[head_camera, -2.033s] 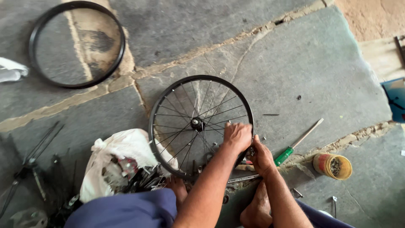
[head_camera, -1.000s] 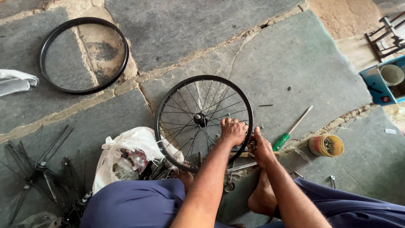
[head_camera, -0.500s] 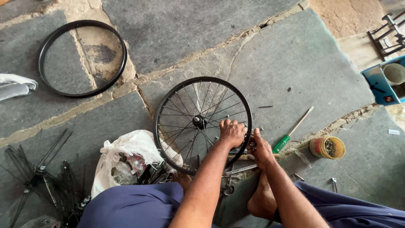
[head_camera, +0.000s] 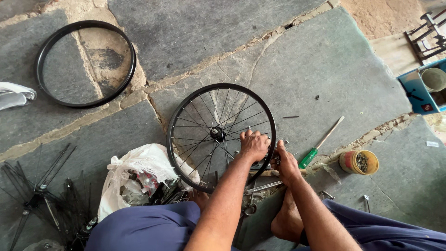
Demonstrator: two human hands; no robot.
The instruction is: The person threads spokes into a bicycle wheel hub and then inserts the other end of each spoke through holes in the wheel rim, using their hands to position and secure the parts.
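Note:
A black spoked bicycle wheel (head_camera: 204, 111) lies flat on the stone floor in front of me. My left hand (head_camera: 254, 145) rests fingers curled on the spokes and rim at the wheel's near right side. My right hand (head_camera: 284, 161) grips the rim right beside it, thumb up against the rim; whether it also holds a small tool is hidden. My bare foot (head_camera: 285, 218) is planted just below the hands, near metal tools (head_camera: 260, 188) lying under the rim.
A bare black rim (head_camera: 86, 62) lies at the far left. A white plastic bag of parts (head_camera: 134, 179) and loose spokes with hubs (head_camera: 42, 195) are at my left. A green-handled screwdriver (head_camera: 320, 144), a small yellow tin (head_camera: 358, 162) and a blue box (head_camera: 420, 88) are to the right.
The view has shifted slightly. Both hands stay at the same spot on the wheel's near right rim, with only small finger movements.

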